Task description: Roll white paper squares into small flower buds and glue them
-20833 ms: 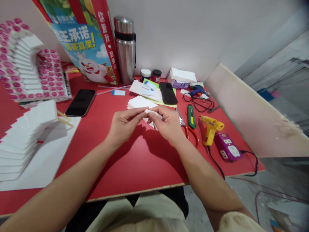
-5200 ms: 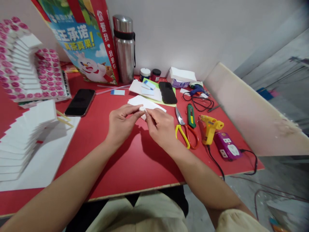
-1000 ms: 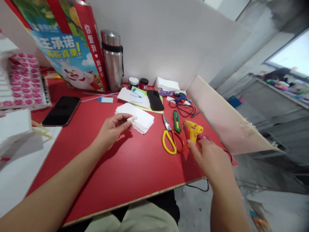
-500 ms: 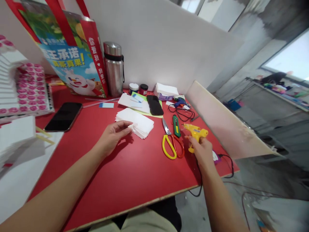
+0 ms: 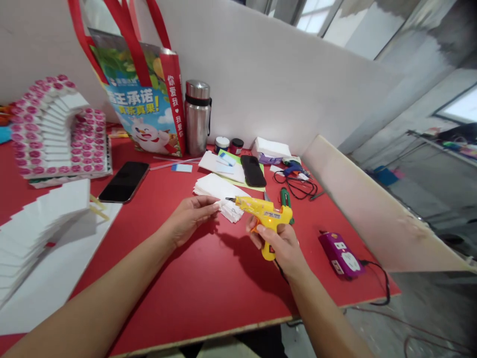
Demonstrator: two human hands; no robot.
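My right hand [image 5: 278, 241] is wrapped around the grip of a yellow glue gun [image 5: 264, 213], a finger by its orange trigger. The nozzle points left, close to the fingertips of my left hand [image 5: 194, 216]. Between thumb and fingers, my left hand pinches a small white piece [image 5: 222, 203] that looks like folded paper or tissue. Behind it lies a stack of white paper sheets [image 5: 212, 185], its near part overlapped by my fingers and the nozzle. The green utility knife [image 5: 285, 198] is partly covered by the glue gun, and the scissors are almost wholly hidden behind it.
A purple power box [image 5: 341, 256] with a cable stands at right. Phones [image 5: 124, 181], a steel flask [image 5: 197, 117], a printed bag [image 5: 145, 104] and small jars [image 5: 222, 143] are at the back. White folded panels [image 5: 40, 223] and a pink-dotted paper model [image 5: 61, 132] occupy the left.
My right hand has brought the glue gun from the right side over to my left hand, covering the scissors. The view has shifted left. My left hand keeps its pinch.
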